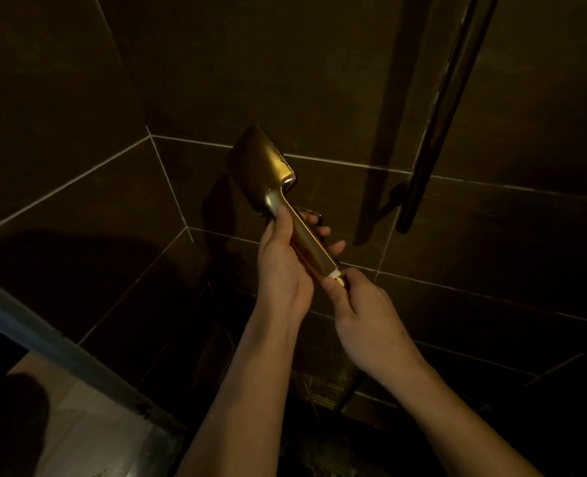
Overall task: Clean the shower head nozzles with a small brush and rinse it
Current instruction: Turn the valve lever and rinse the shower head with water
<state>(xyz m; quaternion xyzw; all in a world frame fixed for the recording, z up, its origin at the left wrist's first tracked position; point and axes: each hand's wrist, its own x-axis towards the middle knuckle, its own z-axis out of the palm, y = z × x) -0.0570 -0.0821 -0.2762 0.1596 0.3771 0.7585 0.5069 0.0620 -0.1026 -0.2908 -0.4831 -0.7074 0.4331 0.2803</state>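
Gold shower head point(263, 166) held up before dark tiled wall point(319, 63), face turned away (nozzles hidden). Left hand point(281, 259) grip wrapped round handle; right hand point(361, 311) grip pinching connector nut point(339, 279) at handle's base.

Both bare forearms reach up from six o'clock, converging near centre. The left hand point(283, 259) is wrapped closed, thumb pointing toward twelve o'clock. The right hand point(367, 311), at its four o'clock, pinches with thumb and fingertips.
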